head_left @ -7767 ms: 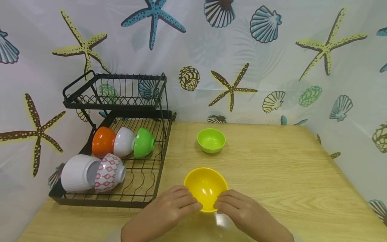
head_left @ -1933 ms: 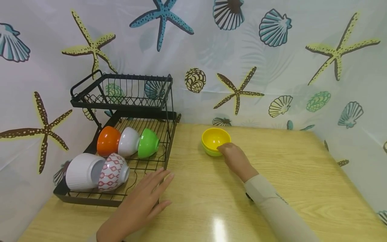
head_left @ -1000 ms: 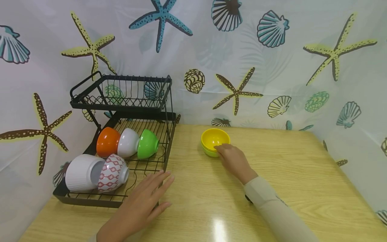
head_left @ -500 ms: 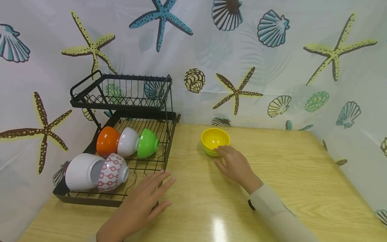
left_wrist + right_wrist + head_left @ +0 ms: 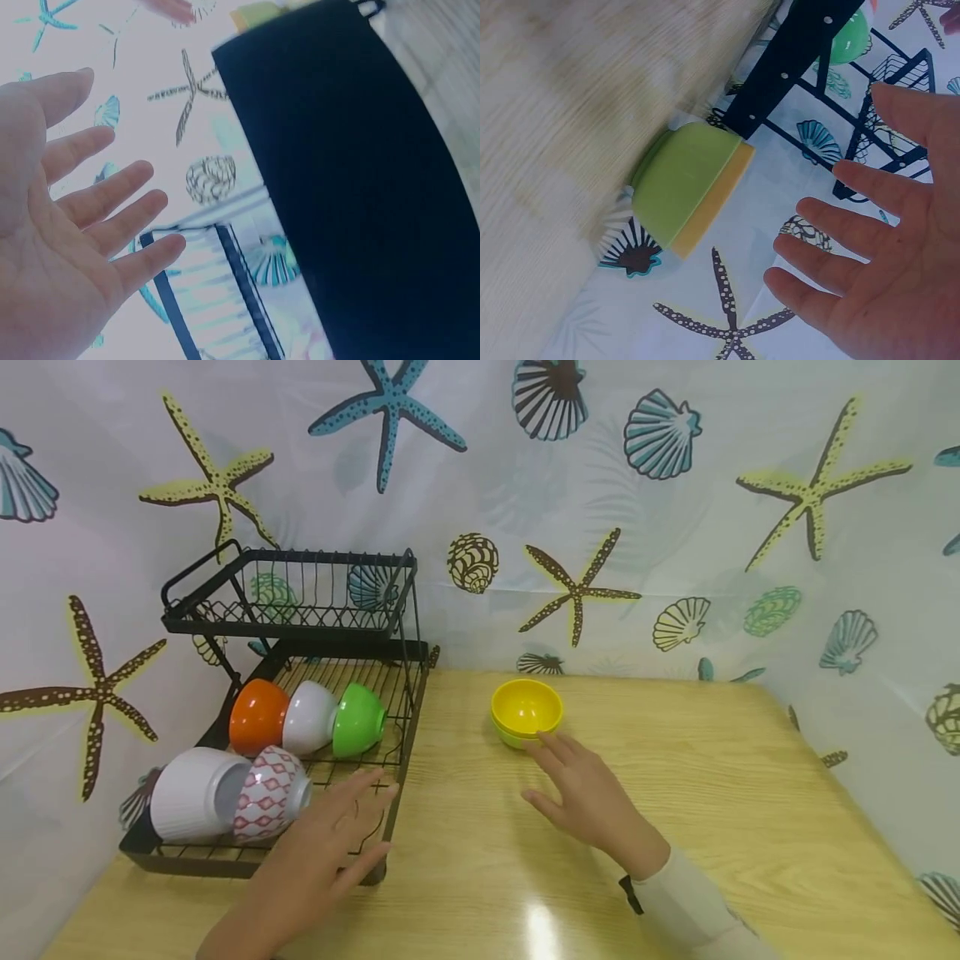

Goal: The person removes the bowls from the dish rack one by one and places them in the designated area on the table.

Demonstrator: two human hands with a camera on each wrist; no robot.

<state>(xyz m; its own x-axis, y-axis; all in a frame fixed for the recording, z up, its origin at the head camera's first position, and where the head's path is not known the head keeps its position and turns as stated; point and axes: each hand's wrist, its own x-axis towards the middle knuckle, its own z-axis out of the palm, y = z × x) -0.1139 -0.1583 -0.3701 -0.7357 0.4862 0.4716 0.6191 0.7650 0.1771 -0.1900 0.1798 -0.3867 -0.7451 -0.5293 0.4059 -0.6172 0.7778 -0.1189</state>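
A yellow bowl sits in a lime bowl.
The right hand hovers near them, fingers spread — the left hand, also wide, hangs by the black dish rack.

We wear a pale right sleeve, a black band peeking from its cuff; our left hand and right hand are bare.
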